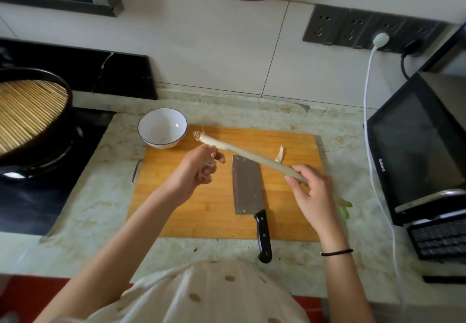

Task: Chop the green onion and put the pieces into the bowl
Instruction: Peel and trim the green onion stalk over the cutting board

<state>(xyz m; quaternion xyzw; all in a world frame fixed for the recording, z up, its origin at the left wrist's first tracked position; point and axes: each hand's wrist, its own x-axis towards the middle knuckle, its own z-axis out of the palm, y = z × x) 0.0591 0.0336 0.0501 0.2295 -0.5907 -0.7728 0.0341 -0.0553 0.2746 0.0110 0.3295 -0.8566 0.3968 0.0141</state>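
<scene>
A long green onion (248, 153) is held in the air over the wooden cutting board (201, 211), root end toward the white bowl (162, 128). My right hand (311, 189) grips its stalk near the green end, whose tips show past the board's right edge. My left hand (195, 171) is closed on a wad of peeled onion skin, its fingertips touching the white part of the stalk. A cleaver (248, 186) with a black handle lies flat on the board between my hands. The bowl stands empty at the board's far left corner.
A strip of onion skin (280, 155) lies on the board's far side. A black pot with a bamboo mat (30, 115) sits on the stove at left. A microwave (418, 146) stands at right, with a white cable (368, 95) running to wall sockets.
</scene>
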